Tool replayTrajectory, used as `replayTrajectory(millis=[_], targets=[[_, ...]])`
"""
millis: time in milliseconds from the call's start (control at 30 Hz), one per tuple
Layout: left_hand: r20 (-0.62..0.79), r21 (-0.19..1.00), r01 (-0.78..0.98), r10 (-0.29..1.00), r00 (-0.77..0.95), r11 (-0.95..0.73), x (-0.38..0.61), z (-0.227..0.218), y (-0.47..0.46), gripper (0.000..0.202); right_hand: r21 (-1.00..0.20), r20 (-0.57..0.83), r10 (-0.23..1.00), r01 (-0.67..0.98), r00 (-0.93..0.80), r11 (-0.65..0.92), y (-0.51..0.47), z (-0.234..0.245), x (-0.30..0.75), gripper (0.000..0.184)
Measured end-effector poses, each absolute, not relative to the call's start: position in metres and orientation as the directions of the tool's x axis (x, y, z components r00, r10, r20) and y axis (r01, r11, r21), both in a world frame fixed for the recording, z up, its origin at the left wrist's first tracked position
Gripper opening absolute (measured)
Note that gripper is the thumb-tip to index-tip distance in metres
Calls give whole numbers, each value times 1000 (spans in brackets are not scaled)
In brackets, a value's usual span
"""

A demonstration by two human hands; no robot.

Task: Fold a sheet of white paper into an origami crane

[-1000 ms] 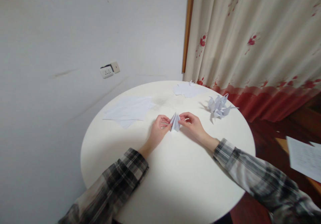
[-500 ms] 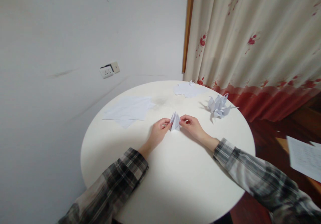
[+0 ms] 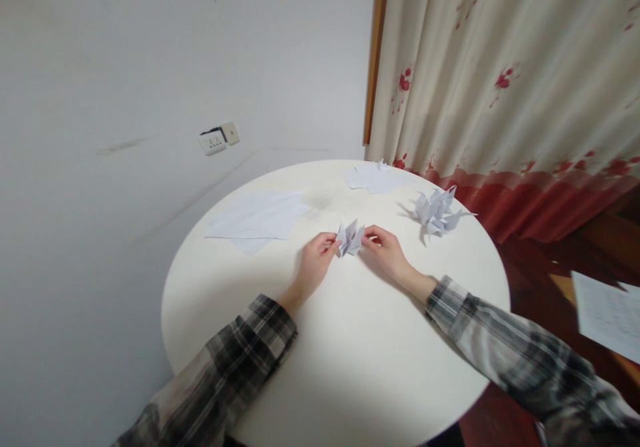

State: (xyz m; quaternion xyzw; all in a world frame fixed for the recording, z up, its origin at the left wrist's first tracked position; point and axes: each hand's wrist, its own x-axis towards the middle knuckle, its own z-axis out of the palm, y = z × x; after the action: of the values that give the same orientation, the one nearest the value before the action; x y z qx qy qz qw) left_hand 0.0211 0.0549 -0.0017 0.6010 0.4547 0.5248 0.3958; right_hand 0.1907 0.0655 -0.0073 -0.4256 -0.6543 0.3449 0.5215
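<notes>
A small folded white paper figure (image 3: 351,238), with several pointed flaps spread apart, is held just over the round white table (image 3: 360,340). My left hand (image 3: 318,252) pinches its left side between thumb and fingers. On the opposite side, my right hand (image 3: 384,248) grips the right point with thumb and forefinger. Both hands are closed, and the fingertips partly cover the figure's outer edges. To the right of my right hand lies a cluster of folded paper cranes (image 3: 436,212).
Flat white sheets (image 3: 255,217) lie at the table's left. More paper (image 3: 373,179) with a tiny folded piece (image 3: 381,165) sits at the far edge. A wall with a socket (image 3: 213,142) stands left, a flowered curtain (image 3: 500,120) right. Printed sheets (image 3: 607,313) rest lower right.
The paper figure has been pulled from a narrow upright cone into a wider shape with its points spread outward. My right hand has moved slightly right; the left has barely shifted.
</notes>
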Motion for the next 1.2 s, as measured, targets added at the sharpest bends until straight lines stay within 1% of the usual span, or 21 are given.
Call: replayTrajectory(millis=[167,267,400,500,600,700,833,933,1067,1200], targets=[[324,938,115,945,34,-326,22,1,54,12,-899,394,916,176,-77,401,64,-4,190,15],[339,930,136,940,35,-341,23,2,53,12,-890,410,909,187,-70,416,62,-3,190,14],[345,923,156,936,73,-352,22,2,51,14,-833,480,870,252,-110,492,58,1,191,13],[329,932,122,938,108,-341,23,2,50,18,-781,526,837,304,-149,545,54,5,191,13],[314,942,74,938,149,-327,23,1,50,20,-760,540,824,321,-172,565,52,6,191,13],[337,934,62,927,162,-351,23,0,51,17,-746,553,811,319,-192,584,50,8,190,11],[406,902,105,906,122,-418,21,1,51,10,-717,581,783,316,-220,621,51,8,190,7],[437,886,114,891,120,-450,19,-1,52,8,-712,593,773,302,-225,634,52,6,192,8],[415,891,136,898,149,-434,19,-8,55,13,-717,590,778,302,-218,628,53,4,193,9],[411,899,89,895,172,-430,20,-13,57,16,-718,586,780,307,-219,625,52,5,192,8]])
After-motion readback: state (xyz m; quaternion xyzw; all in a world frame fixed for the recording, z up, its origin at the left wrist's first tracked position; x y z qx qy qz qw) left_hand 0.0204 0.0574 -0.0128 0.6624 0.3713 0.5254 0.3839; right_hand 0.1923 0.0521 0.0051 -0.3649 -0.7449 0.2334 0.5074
